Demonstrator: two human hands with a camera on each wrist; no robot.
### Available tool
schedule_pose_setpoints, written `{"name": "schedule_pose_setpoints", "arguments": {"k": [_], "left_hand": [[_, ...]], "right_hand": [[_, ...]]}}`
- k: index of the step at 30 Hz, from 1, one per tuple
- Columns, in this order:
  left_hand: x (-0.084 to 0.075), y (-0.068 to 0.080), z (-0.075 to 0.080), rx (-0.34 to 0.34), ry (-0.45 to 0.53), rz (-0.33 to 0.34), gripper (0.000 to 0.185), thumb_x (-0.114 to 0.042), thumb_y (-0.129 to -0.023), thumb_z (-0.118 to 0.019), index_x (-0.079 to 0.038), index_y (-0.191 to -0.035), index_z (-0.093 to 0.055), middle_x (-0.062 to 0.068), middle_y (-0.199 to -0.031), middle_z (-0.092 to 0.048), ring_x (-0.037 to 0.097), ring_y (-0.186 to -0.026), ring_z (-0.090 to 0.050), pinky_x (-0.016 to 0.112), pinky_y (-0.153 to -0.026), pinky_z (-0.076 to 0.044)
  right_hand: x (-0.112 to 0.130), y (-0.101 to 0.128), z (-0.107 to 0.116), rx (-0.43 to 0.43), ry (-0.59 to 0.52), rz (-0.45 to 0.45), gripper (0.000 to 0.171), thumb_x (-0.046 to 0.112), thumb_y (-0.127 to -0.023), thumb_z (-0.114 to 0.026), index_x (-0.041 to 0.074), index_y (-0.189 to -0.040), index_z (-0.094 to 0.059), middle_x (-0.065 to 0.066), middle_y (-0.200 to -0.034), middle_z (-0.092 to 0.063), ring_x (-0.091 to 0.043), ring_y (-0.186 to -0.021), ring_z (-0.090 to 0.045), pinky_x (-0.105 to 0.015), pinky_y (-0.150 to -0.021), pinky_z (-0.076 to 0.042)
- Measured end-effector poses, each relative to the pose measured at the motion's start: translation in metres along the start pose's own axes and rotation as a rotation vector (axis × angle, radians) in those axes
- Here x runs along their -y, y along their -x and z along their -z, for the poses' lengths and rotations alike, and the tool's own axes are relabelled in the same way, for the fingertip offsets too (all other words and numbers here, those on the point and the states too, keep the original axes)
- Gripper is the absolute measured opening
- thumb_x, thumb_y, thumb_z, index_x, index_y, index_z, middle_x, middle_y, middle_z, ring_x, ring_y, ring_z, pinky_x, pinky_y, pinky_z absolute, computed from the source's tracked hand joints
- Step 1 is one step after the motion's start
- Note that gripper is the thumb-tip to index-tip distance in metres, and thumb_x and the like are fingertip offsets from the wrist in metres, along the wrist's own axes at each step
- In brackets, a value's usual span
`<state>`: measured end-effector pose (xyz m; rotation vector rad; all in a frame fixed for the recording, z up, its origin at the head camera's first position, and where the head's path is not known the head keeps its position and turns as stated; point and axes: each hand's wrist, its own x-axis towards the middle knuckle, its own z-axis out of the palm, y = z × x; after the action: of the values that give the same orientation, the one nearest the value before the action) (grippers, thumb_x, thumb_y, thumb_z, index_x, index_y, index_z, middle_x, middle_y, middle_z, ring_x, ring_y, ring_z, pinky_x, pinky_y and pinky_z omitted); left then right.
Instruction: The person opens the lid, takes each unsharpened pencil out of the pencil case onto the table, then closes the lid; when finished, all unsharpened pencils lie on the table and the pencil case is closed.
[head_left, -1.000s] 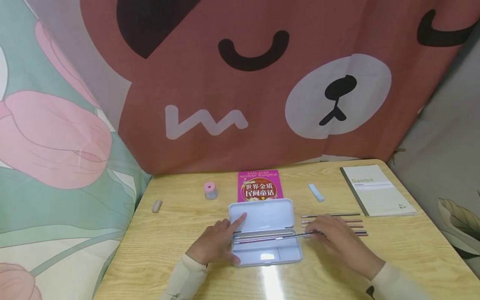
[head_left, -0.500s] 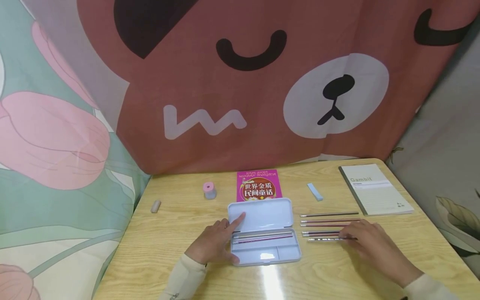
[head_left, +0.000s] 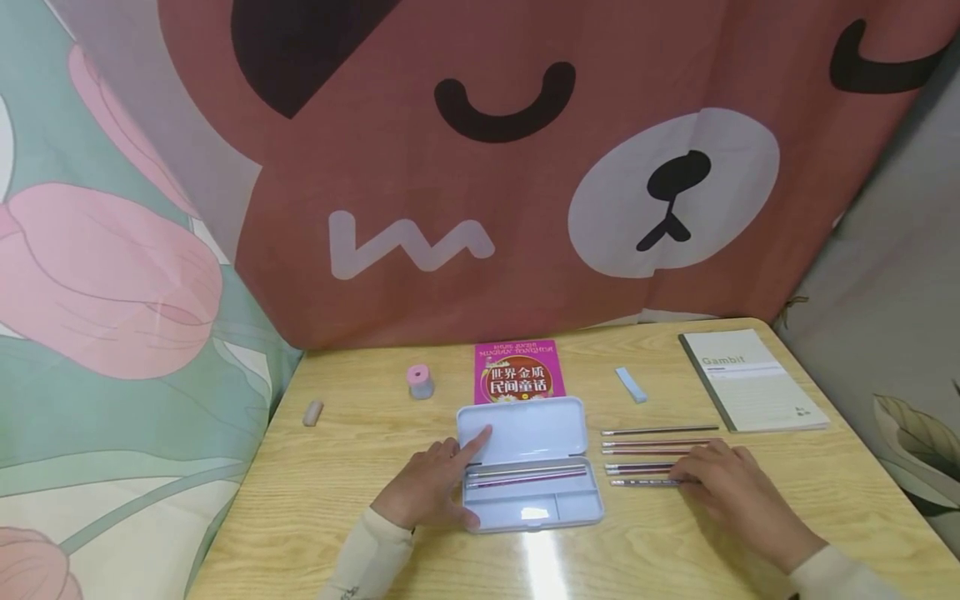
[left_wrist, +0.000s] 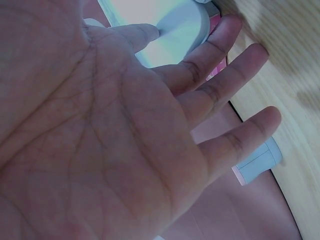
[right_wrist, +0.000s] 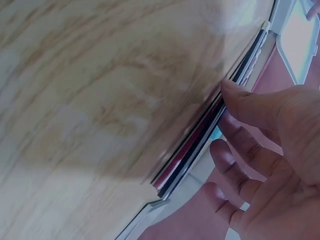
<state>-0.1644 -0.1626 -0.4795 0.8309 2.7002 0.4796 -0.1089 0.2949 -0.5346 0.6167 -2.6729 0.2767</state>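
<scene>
My left hand (head_left: 423, 486) steadies the open pale blue pencil case (head_left: 522, 429), its index finger on the raised lid and its thumb at the front edge. In the left wrist view its other fingers are stretched out. Two pencils (head_left: 525, 477) lie in the long back compartment; the front compartments hold nothing. To the right of the case, my right hand (head_left: 738, 492) pinches a dark patterned pencil (head_left: 641, 482) between thumb and fingers, its eraser end toward the case. Several more pencils (head_left: 652, 431) lie side by side just behind it, and the hand covers some of their right ends.
A pink book (head_left: 519, 367) lies behind the case. Further left are a pink and grey sharpener (head_left: 421, 382) and a small eraser (head_left: 313, 413). A light blue strip (head_left: 632, 385) and a Gambit notebook (head_left: 753, 379) lie at the back right of the wooden table (head_left: 360, 450).
My right hand has carried the pencil from over the case rightward to the front of the pencil row, then shifted it slightly left. The left hand has stayed on the case.
</scene>
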Motion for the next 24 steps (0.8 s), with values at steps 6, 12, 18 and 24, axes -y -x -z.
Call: {"name": "schedule_pose_setpoints", "arguments": {"k": [6,12,18,24], "left_hand": [[-0.0008,0.0014,0.0008,-0.012,0.000,-0.015,0.128,-0.036,-0.072,-0.105,-0.018,-0.176,-0.031,0.008,-0.116,-0.061,0.018,-0.099,-0.049,0.044,-0.094,-0.050],[0.0002,0.0014,0.0008,-0.017,-0.004,-0.018,0.129,-0.037,-0.072,-0.105,-0.018,-0.176,-0.031,0.005,-0.112,-0.059,0.016,-0.096,-0.047,0.042,-0.091,-0.049],[0.0007,0.0013,0.0000,-0.011,0.003,-0.012,0.128,-0.037,-0.072,-0.104,-0.019,-0.176,-0.031,0.005,-0.114,-0.059,0.017,-0.097,-0.047,0.043,-0.092,-0.049],[0.0006,0.0011,-0.0002,-0.003,0.009,-0.003,0.128,-0.037,-0.073,-0.104,-0.021,-0.176,-0.030,0.005,-0.116,-0.059,0.017,-0.099,-0.048,0.044,-0.094,-0.049]], "right_hand": [[0.0023,-0.0012,-0.0037,0.005,0.021,0.011,0.040,0.009,-0.068,-0.100,0.032,-0.094,-0.080,0.016,-0.097,-0.075,-0.014,-0.097,-0.061,-0.036,-0.078,-0.041],[0.0025,-0.0034,-0.0057,0.010,0.029,-0.008,0.038,0.009,-0.071,-0.099,0.032,-0.093,-0.079,0.016,-0.097,-0.075,-0.017,-0.099,-0.062,-0.041,-0.081,-0.044],[0.0007,-0.0033,-0.0066,-0.013,0.033,0.008,0.036,0.009,-0.073,-0.098,0.032,-0.093,-0.078,0.016,-0.097,-0.076,-0.016,-0.097,-0.062,-0.040,-0.080,-0.044],[-0.0015,-0.0030,-0.0063,-0.048,0.038,0.038,0.037,0.010,-0.072,-0.098,0.032,-0.092,-0.077,0.015,-0.096,-0.076,-0.017,-0.095,-0.062,-0.039,-0.078,-0.043]]}}
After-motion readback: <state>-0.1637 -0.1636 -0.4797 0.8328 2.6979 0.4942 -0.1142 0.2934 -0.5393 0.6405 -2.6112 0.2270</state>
